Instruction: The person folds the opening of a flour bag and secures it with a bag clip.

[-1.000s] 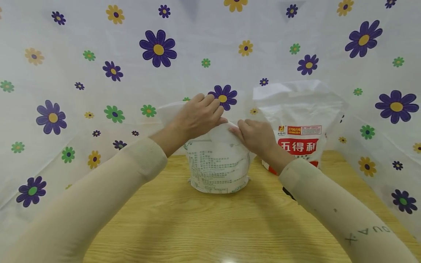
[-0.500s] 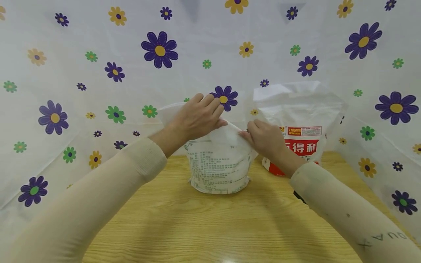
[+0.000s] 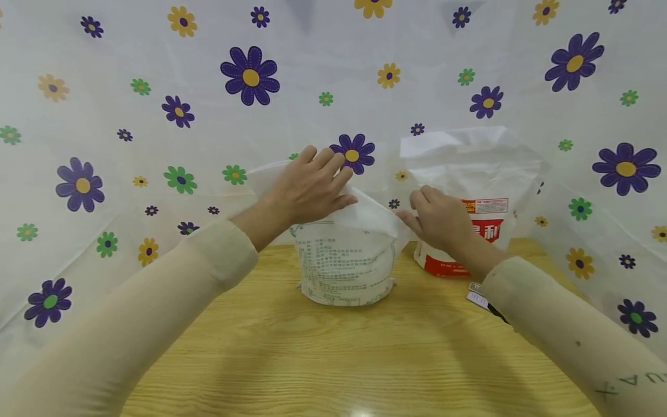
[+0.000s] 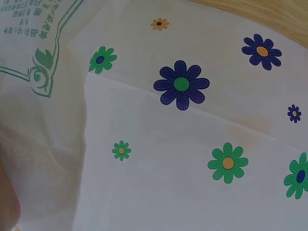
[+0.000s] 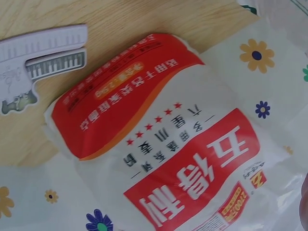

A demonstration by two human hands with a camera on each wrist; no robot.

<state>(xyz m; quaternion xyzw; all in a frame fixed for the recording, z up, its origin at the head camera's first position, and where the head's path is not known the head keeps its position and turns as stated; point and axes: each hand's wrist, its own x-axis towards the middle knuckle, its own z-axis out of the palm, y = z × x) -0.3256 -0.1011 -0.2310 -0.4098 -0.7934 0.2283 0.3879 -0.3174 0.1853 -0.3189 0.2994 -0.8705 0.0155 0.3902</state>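
A white flour bag point(image 3: 344, 266) with green print stands upright on the table in the head view. My left hand point(image 3: 307, 188) grips its upper edge from above, left of the middle. Only a bit of a left finger point(image 4: 7, 197) shows in the left wrist view, beside the bag's clear plastic. With thumb and curled fingers my right hand point(image 3: 440, 223) pinches the right end of that edge. The fold between the hands slopes down to the right. The right fingertips are mostly out of the right wrist view.
Behind my right hand stands a second flour bag point(image 5: 192, 144), red and white with a clear top. A pale lilac object with two ridged bars point(image 5: 48, 57) lies on the wooden table point(image 3: 333, 359) near it. A flower-print sheet point(image 3: 323, 69) hangs behind and at the sides.
My right hand has slid right along the bag's top edge, away from the left hand. The left hand stays almost in place. The ridged pale object has come into view beside the right wrist.
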